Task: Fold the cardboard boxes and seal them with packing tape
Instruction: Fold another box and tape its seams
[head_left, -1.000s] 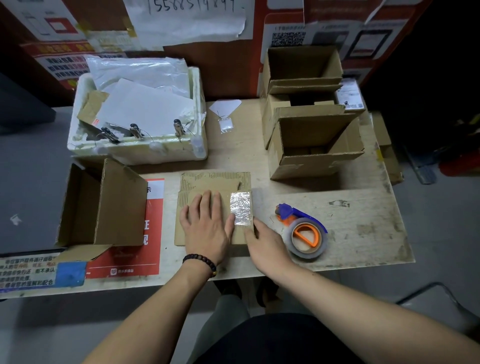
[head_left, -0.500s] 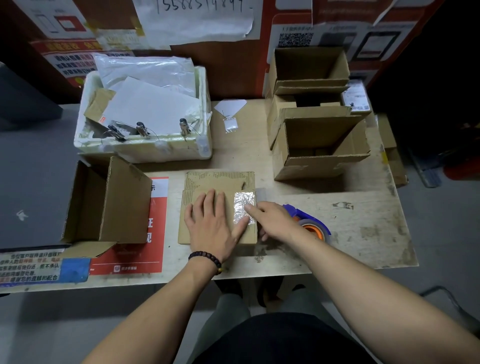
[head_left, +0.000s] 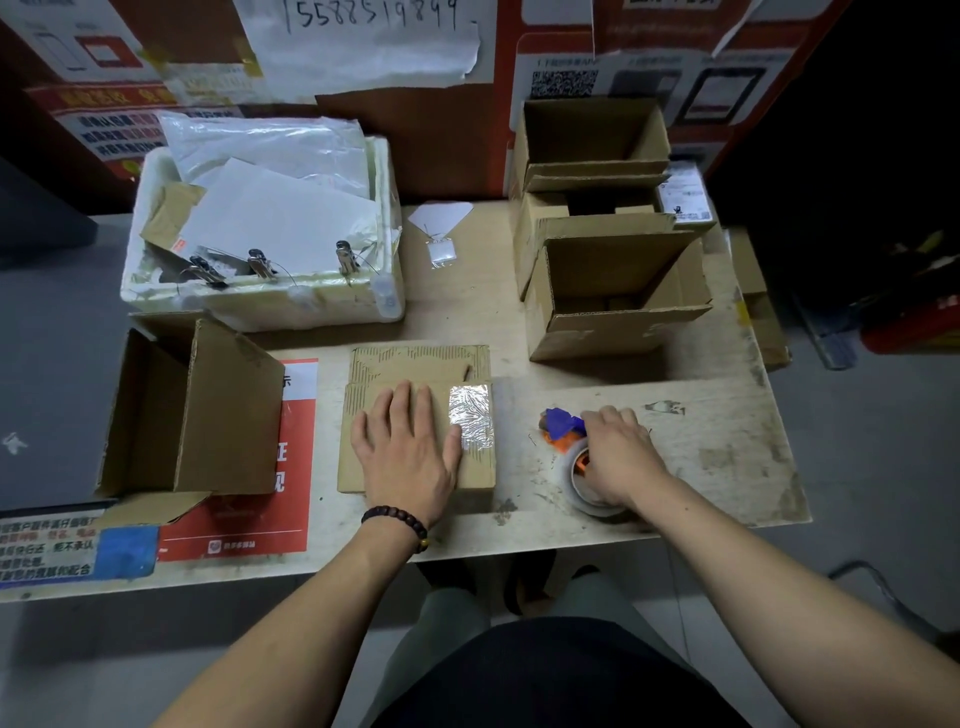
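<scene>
A flat cardboard box (head_left: 415, 364) lies on the table in front of me, with a shiny strip of clear tape (head_left: 471, 415) stuck along its right edge. My left hand (head_left: 408, 449) presses flat on the box, fingers straight, thumb beside the tape strip. To the right, my right hand (head_left: 618, 457) curls round the tape dispenser (head_left: 563, 426), a clear roll with an orange core and blue handle, standing on the table.
An open box lies on its side at the left (head_left: 208, 410). Three open boxes (head_left: 613, 291) are stacked at the back right. A white foam crate (head_left: 291, 304) with papers and clips stands at the back left. The table's front edge (head_left: 519, 543) is close to my body.
My right hand left the tape strip on the flat box and moved right onto the tape dispenser, curling round it. My left hand stayed pressed on the box.
</scene>
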